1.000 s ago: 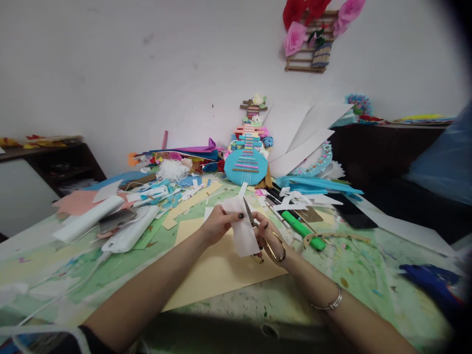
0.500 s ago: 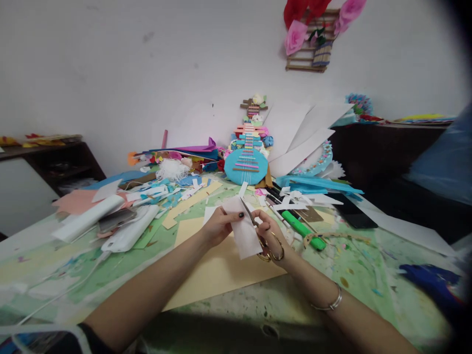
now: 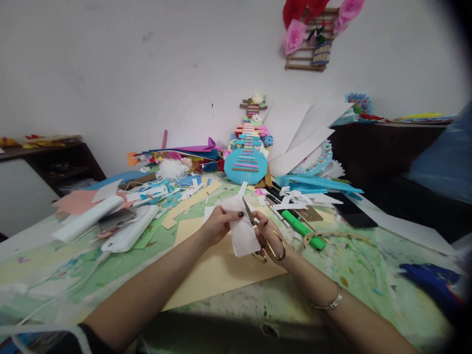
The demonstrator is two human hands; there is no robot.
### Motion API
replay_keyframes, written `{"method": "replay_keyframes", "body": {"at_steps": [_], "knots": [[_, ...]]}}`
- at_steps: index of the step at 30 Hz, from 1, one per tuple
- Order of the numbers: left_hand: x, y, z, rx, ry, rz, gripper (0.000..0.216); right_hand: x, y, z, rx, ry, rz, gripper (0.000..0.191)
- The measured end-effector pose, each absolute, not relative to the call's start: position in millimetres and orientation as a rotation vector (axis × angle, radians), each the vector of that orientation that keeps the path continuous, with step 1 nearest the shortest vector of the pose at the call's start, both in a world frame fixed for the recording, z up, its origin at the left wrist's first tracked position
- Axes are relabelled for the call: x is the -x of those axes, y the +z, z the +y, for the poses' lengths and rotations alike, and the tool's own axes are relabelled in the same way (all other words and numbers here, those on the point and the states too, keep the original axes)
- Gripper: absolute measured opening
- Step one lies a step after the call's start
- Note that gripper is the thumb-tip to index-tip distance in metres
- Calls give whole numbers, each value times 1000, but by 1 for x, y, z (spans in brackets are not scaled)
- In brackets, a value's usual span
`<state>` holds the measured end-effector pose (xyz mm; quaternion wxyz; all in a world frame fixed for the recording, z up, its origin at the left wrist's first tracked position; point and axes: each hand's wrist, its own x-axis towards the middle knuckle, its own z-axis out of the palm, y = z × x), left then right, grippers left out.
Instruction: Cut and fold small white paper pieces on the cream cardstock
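My left hand [image 3: 217, 225] pinches a white piece of paper [image 3: 241, 231] held up over the table, thumb on its front. My right hand [image 3: 271, 235] grips gold-handled scissors [image 3: 262, 239], fingers through the loops. The blades point up and away along the paper's right edge. Under both hands lies a cream sheet of card [image 3: 217, 268] on the green, paint-stained table [image 3: 368, 275].
A green marker [image 3: 304, 229] and pens lie right of my hands. White cases and a phone [image 3: 118, 223] sit at the left. Paper scraps, a blue paper guitar model [image 3: 246, 160] and white sheets crowd the far side by the wall. A dark blue object [image 3: 429, 282] lies at the right.
The scissors and paper shifted slightly between frames, the handles opening and closing a little at the paper's edge. My arms stay in the same place.
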<state>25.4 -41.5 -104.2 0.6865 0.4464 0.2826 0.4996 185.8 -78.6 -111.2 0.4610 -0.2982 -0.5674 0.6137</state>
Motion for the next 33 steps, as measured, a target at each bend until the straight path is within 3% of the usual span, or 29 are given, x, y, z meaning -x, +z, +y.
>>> {"method": "replay_keyframes", "body": {"at_steps": [13, 25, 33], "knots": [[-30, -105, -49, -1038, 1003, 634, 33, -185, -117, -75, 699, 1477, -1377, 61], [-33, -105, -51, -1038, 992, 622, 31, -185, -113, -76, 734, 1397, -1388, 70], [3, -90, -22, -1097, 1032, 952, 40, -195, -101, -68, 771, 1214, -1208, 55]]}}
